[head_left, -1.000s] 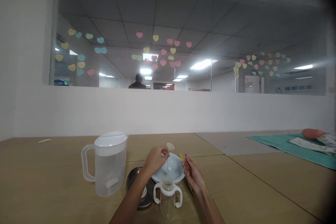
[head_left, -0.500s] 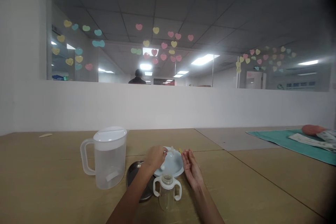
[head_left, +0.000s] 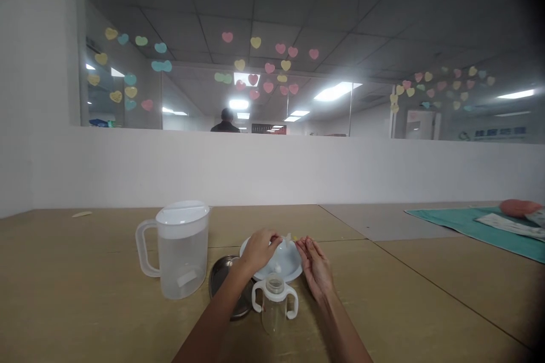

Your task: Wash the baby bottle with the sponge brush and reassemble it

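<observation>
A white bowl-like dish [head_left: 289,272] lies between my hands, with a small white piece [head_left: 277,268] in it. My left hand [head_left: 259,250] is over its left side, fingers pinched together; what they grip is too small to make out. Just right of those fingertips is a small translucent piece [head_left: 288,237] with a yellow bit [head_left: 295,239] beside it. At the dish's right edge, my right hand [head_left: 315,269] is palm up, its fingers curled in toward the thumb near the yellow bit. A clear bottle [head_left: 275,315] with two white handles stands upright and uncapped nearest me.
Left of the bottle is a round metal tray [head_left: 218,279], partly behind my left forearm. A lidded translucent pitcher [head_left: 183,261] stands farther left. A green cloth [head_left: 481,231] lies at the far right. Behind the table rises a white wall [head_left: 255,170] with a window.
My right hand's fingers have curled in from a flatter, open palm. My left hand has shifted slightly up and right over the dish. The view has moved a little.
</observation>
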`<state>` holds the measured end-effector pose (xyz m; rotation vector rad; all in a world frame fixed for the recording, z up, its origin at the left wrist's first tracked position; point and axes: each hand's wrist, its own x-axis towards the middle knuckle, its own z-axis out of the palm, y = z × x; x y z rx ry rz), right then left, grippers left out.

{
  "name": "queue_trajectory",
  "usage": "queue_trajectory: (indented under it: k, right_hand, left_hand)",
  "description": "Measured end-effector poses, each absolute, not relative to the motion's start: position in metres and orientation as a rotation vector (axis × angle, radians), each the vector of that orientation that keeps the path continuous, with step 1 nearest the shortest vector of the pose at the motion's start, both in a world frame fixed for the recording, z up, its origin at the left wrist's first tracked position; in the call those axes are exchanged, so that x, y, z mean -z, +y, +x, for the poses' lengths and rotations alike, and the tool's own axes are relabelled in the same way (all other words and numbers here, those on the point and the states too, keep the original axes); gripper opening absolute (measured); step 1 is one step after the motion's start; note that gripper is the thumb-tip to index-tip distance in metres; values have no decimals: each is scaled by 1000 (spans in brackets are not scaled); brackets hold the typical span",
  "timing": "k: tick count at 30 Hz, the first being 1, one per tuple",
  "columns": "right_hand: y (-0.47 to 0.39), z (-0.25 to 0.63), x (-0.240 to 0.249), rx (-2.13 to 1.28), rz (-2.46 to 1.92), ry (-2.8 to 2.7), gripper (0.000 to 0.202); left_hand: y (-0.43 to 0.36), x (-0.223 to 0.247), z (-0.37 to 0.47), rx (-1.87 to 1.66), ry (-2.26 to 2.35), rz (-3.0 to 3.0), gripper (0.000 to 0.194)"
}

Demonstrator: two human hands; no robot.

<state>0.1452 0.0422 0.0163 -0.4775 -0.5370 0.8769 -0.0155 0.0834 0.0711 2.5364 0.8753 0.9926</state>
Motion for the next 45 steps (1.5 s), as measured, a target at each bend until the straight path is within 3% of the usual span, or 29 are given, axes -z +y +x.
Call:
queue_trajectory:
  k: [18, 39, 45]
  right_hand:
    - [43, 146, -13, -892, -432, -514, 30]
    - [42, 118, -19, -811, -596, -650, 28]
    - [33, 120, -32, -754, -676, -749, 40]
  left_hand:
    - [73, -75, -11, -876, 1069, 2870, 32]
    - [65, -85, -5, -901, 982, 2914, 32]
    - [73, -88, -18, -939, 905, 2863, 29]
